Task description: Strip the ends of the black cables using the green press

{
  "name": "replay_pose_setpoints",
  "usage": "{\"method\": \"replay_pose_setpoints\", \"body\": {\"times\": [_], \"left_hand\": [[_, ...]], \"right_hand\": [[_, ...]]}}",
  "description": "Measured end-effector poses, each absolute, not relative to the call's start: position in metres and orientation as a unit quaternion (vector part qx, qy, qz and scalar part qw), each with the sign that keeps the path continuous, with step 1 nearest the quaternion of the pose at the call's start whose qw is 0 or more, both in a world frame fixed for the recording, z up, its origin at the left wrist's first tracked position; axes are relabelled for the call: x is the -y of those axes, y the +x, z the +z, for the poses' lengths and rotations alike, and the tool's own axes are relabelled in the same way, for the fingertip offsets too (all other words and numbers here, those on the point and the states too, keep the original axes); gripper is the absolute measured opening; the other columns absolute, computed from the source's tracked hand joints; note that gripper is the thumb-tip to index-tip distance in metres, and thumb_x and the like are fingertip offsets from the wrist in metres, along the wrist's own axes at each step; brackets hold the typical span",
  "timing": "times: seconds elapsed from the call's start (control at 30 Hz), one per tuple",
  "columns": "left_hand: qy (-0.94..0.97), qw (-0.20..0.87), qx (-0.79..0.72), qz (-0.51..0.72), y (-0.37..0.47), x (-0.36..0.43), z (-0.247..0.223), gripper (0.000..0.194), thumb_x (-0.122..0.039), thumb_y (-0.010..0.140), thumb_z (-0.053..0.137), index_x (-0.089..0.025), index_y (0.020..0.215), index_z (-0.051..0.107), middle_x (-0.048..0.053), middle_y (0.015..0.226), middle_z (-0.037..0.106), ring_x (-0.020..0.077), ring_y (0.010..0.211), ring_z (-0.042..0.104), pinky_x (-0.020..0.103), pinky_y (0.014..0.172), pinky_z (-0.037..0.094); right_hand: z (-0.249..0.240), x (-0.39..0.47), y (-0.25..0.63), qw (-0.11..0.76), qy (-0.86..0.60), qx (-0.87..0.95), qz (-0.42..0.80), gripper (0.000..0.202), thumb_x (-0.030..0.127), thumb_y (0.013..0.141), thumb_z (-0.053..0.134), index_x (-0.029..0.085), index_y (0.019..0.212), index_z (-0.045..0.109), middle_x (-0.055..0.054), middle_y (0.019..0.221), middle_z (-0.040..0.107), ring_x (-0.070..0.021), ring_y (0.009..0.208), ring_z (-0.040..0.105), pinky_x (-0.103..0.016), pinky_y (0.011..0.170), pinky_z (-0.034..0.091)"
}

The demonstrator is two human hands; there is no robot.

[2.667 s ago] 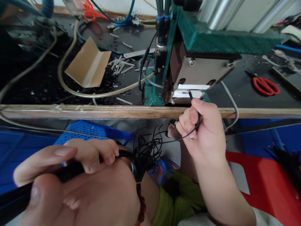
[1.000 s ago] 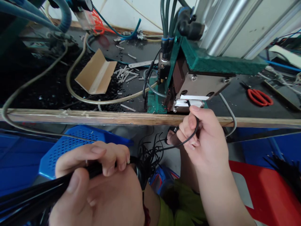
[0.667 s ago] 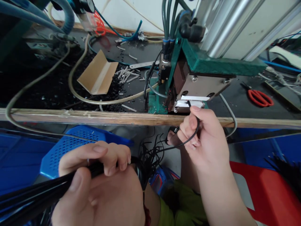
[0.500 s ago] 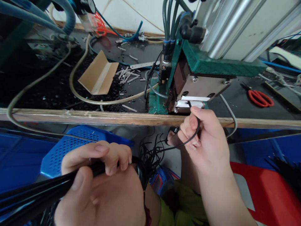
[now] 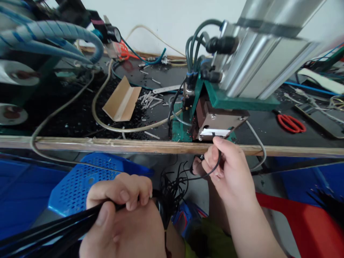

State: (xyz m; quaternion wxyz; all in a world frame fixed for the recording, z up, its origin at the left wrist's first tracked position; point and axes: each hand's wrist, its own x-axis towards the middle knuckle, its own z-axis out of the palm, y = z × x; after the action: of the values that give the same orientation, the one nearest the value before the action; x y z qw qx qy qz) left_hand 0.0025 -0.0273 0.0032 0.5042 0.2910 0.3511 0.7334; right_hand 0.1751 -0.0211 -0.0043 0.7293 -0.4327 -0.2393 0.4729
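Observation:
My left hand [image 5: 120, 215] is closed around a bundle of black cables [image 5: 53, 227], whose loose ends hang below the bench edge. Between the thumb and fingers of my right hand [image 5: 228, 165] is one thin black cable [image 5: 212, 171]. Its tip reaches the white strip [image 5: 216, 132] at the lower front of the press [image 5: 227, 121]. The metal blocks of the press look closed together there, and the exact end of the cable is hidden.
Red-handled scissors [image 5: 291, 123] lie right of the press. Left of it are a folded cardboard piece [image 5: 122, 100], small grey tubes [image 5: 150, 99] and a looping hose [image 5: 96, 116]. A blue perforated stool [image 5: 83, 179] stands below the wooden bench edge [image 5: 150, 147].
The view has shifted, so the bench sits lower in the picture. The gap between the press blocks has closed at the cable tip. Both hands keep their grip.

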Motion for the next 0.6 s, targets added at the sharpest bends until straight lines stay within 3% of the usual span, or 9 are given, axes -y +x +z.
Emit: {"method": "replay_pose_setpoints", "body": {"times": [0.27, 0.4, 0.6], "left_hand": [[0.316, 0.561, -0.248, 0.724, -0.006, 0.025, 0.001, 0.027, -0.044, 0.096, 0.083, -0.021, 0.088, 0.071, -0.002, 0.064, 0.045, 0.0151, 0.059, 0.043, 0.027, 0.054, 0.049], [0.312, 0.551, -0.254, 0.731, 0.0, 0.03, 0.002, 0.029, -0.048, 0.102, 0.081, -0.024, 0.093, 0.068, -0.004, 0.064, 0.041, 0.014, 0.056, 0.039, 0.026, 0.053, 0.046], [0.333, 0.541, -0.259, 0.728, 0.004, 0.035, 0.0, 0.03, -0.045, 0.108, 0.076, -0.023, 0.091, 0.063, -0.006, 0.063, 0.037, 0.0115, 0.052, 0.034, 0.024, 0.051, 0.042]], "right_hand": [[-0.029, 0.036, 0.179, 0.655, -0.511, 0.392, 0.395, 0.053, 0.058, 0.103, 0.079, 0.02, 0.068, 0.071, 0.002, 0.053, 0.06, -0.0076, 0.045, 0.052, -0.018, 0.045, 0.037], [-0.019, 0.046, 0.176, 0.615, -0.515, 0.516, 0.302, 0.048, 0.048, 0.111, 0.069, 0.021, 0.072, 0.072, 0.002, 0.059, 0.067, -0.0084, 0.051, 0.063, -0.017, 0.051, 0.045], [-0.008, 0.057, 0.167, 0.574, -0.513, 0.599, 0.219, 0.045, 0.038, 0.113, 0.065, 0.021, 0.073, 0.069, 0.003, 0.062, 0.068, -0.0094, 0.054, 0.065, -0.019, 0.053, 0.044]]}}
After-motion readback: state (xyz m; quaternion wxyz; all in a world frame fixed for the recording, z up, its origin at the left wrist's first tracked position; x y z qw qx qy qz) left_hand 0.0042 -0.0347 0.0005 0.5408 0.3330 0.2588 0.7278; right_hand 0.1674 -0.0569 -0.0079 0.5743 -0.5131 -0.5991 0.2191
